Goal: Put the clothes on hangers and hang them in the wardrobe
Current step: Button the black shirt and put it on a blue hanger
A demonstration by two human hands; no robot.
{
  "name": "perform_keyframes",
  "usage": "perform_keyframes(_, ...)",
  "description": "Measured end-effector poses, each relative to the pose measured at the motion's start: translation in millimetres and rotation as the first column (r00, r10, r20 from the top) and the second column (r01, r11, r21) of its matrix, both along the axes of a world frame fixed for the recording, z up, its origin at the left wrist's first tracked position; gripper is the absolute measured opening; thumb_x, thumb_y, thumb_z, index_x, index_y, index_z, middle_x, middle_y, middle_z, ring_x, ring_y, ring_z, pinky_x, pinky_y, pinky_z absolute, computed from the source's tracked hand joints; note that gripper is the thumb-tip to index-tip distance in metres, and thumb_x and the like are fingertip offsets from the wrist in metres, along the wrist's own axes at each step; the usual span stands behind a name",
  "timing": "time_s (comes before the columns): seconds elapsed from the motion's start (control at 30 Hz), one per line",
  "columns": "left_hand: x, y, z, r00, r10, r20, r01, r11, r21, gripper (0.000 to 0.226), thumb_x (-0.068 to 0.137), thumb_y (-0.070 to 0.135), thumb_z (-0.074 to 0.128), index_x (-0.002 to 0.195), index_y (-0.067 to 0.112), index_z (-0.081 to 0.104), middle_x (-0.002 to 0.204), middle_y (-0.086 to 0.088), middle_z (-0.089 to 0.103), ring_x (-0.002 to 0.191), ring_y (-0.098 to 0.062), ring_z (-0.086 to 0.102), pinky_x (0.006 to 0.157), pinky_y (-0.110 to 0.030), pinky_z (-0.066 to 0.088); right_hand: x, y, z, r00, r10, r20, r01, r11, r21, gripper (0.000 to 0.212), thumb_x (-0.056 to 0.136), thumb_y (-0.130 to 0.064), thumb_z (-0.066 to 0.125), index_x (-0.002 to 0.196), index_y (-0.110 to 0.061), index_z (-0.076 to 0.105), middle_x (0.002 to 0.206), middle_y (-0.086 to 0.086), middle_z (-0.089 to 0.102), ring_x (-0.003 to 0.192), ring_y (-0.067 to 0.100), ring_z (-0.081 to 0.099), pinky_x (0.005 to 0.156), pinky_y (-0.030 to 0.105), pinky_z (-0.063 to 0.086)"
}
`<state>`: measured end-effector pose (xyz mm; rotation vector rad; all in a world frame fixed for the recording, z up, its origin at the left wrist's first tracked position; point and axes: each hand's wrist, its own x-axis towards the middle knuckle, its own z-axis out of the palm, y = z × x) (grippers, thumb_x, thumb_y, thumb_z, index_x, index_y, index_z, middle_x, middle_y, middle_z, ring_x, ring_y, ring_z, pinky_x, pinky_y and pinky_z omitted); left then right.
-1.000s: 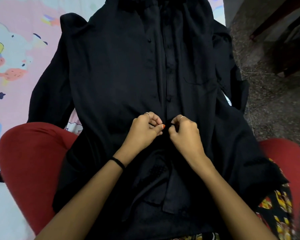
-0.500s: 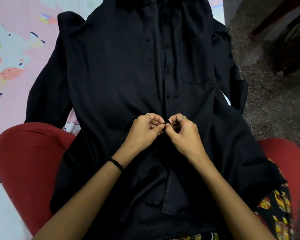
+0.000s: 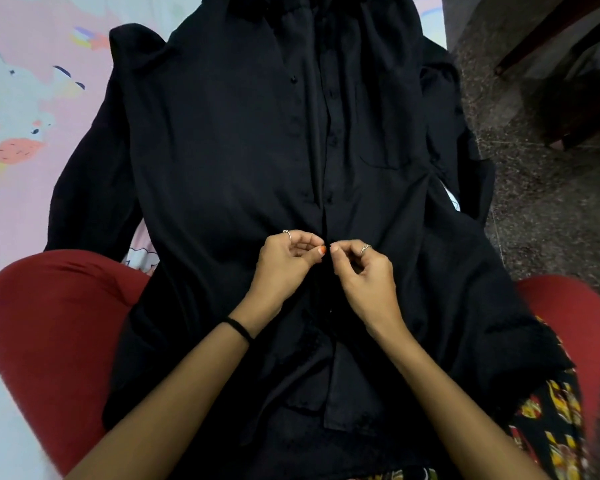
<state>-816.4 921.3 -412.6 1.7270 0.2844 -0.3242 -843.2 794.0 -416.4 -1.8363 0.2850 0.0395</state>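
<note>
Black shirt (image 3: 222, 161) spread across lap, running away from hands onto bed. Left hand (image 3: 286, 261) and right hand (image 3: 364, 271) meet at placket, each pinching fabric edge, likely fastening button so shirt sits straight on hanger.

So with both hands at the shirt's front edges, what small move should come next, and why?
Probably drop to the next button below: the left hand and right hand pinch the black shirt at its placket, which hangs unfastened beneath them. No hanger is visible.

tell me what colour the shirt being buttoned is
Black shirt, seen in the head view.
</note>
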Motion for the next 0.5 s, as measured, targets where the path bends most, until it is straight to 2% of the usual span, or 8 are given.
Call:
perform_keyframes(0.07,-0.6,1.2,-2.0,1.0,0.028,-0.008,-0.028,0.999,-0.015,0.009,0.083,0.008,0.072,0.086,0.016,0.071,0.082,-0.002,0.071,0.082,-0.011,0.067,0.081,-0.022,0.055,1.2,-2.2,-1.6,1.0,0.018,-0.015,-0.018,1.0,0.023,0.018,0.097,-0.017,0.054,0.093,-0.012,0.072,0.079,-0.004,0.071,0.074,0.007,0.065,0.07,0.02,0.051)
perform_keyframes(0.17,0.0,1.4,-2.7,0.999,0.035,-0.026,-0.037,0.998,-0.057,0.009,0.082,0.006,0.073,0.086,0.014,0.073,0.08,-0.004,0.072,0.078,-0.01,0.068,0.079,-0.021,0.054,4.5,-5.1,-5.7,0.999,0.029,-0.02,-0.028,1.0,0.013,0.015,0.095,-0.015,0.058,0.092,-0.014,0.072,0.081,-0.004,0.071,0.076,0.01,0.066,0.072,0.023,0.053)
perform_keyframes(0.33,-0.3,0.0,-6.4,0.997,0.072,-0.026,-0.073,0.996,-0.042,0.016,0.082,0.004,0.073,0.084,0.019,0.071,0.085,-0.002,0.073,0.083,-0.01,0.069,0.08,-0.019,0.054,6.3,-1.9,-9.1,0.997,0.029,-0.066,-0.03,0.999,-0.017,0.004,0.09,-0.013,0.065,0.089,-0.014,0.069,0.079,-0.007,0.067,0.07,0.001,0.059,0.066,0.011,0.047)
perform_keyframes(0.5,0.0,2.6,-10.1,1.0,0.026,-0.014,-0.026,1.0,0.001,0.02,0.086,0.005,0.069,0.086,0.025,0.07,0.089,0.001,0.073,0.089,-0.01,0.069,0.083,-0.019,0.053,12.7,-3.7,-11.7,0.993,0.075,-0.09,-0.08,0.995,-0.051,0.005,0.088,-0.015,0.067,0.083,-0.014,0.066,0.074,-0.008,0.063,0.066,-0.002,0.055,0.065,0.014,0.047)
